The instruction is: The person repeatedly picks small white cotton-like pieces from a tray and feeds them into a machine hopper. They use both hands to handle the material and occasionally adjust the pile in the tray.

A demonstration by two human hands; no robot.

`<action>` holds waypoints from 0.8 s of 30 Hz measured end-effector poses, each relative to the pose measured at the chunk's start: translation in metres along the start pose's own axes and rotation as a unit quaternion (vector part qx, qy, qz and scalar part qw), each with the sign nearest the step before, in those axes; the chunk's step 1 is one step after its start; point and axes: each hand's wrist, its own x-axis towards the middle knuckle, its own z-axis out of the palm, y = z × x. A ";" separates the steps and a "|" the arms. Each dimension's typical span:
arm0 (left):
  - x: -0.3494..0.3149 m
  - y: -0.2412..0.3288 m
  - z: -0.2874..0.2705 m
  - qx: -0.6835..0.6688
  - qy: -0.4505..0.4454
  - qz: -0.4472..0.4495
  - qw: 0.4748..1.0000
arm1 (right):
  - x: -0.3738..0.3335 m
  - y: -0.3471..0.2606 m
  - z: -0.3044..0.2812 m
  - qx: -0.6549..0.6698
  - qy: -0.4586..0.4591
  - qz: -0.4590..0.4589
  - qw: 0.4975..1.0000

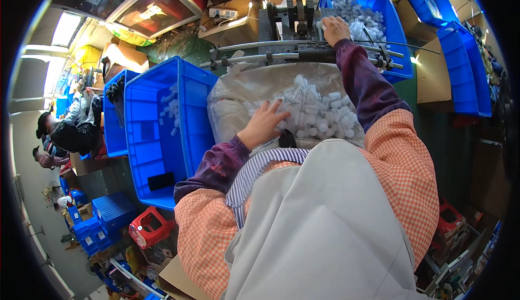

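Note:
In front of me a greyish sheet [230,91] holds a heap of small white plastic parts [338,113] mixed with thin metal springs [303,97]. My left hand [262,125] rests at the heap's left side, fingers spread and holding nothing I can see. Farther off, my right hand [336,30] reaches to the right side of a dark metal bench fixture [295,21]. Its fingers are curled at the fixture; whatever they grip is too small or hidden to name. Metal rods [260,47] run crosswise between the fixture and the sheet.
To the left stands a blue bin [154,132] with some white parts and a dark flat object [161,181] inside. A blue bin [398,62] of greyish-white parts is beyond my right hand. Cardboard boxes [233,26], a red stool [150,228] and other people [81,121] surround the workplace.

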 end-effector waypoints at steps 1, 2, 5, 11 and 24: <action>0.000 -0.003 0.007 0.012 0.013 -0.003 1.000 | 0.002 -0.001 0.003 -0.011 0.002 0.009 1.000; 0.000 -0.005 0.012 0.024 0.027 -0.005 0.999 | 0.005 -0.001 0.006 -0.022 0.004 0.018 1.000; 0.003 -0.015 0.015 0.022 0.026 -0.009 0.999 | 0.008 -0.001 0.011 -0.026 0.000 0.011 1.000; 0.021 -0.031 0.019 -0.077 0.117 -0.017 0.990 | 0.012 -0.002 0.006 0.013 -0.044 0.026 0.999; 0.035 -0.022 -0.001 -0.177 0.270 -0.126 0.938 | 0.004 0.003 -0.008 -0.056 -0.055 0.119 0.990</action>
